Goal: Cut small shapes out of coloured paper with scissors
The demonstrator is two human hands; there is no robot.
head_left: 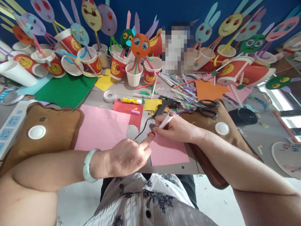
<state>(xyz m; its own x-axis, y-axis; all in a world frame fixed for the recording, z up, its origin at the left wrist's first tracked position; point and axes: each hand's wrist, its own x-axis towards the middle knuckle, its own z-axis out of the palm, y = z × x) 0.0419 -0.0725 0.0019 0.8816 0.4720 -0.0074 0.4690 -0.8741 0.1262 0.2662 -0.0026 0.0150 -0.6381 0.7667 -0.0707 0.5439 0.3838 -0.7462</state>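
Note:
My right hand (pixel 177 127) is closed around a white marker pen (pixel 166 120), its tip low over a sheet of pink paper (pixel 169 153). Beside it, my left hand (pixel 131 157) presses a small red piece (pixel 152 133) onto the upper left of that sheet with an outstretched finger; the other fingers are curled under. The pen tip is hidden by my right hand. Just beyond my hands lies a black hot glue gun (pixel 162 108), its cord running left. A small pink cap (pixel 135 112) rests on red paper (pixel 137 121).
Another pink sheet (pixel 101 125) lies left. Behind are a yellow glue stick (pixel 130 100), a tape roll (pixel 109 96) and black scissors (pixel 207 108). Brown cushions (pixel 56 125) flank the work area. Paper cups (pixel 134 75) with paper rabbit faces line the back.

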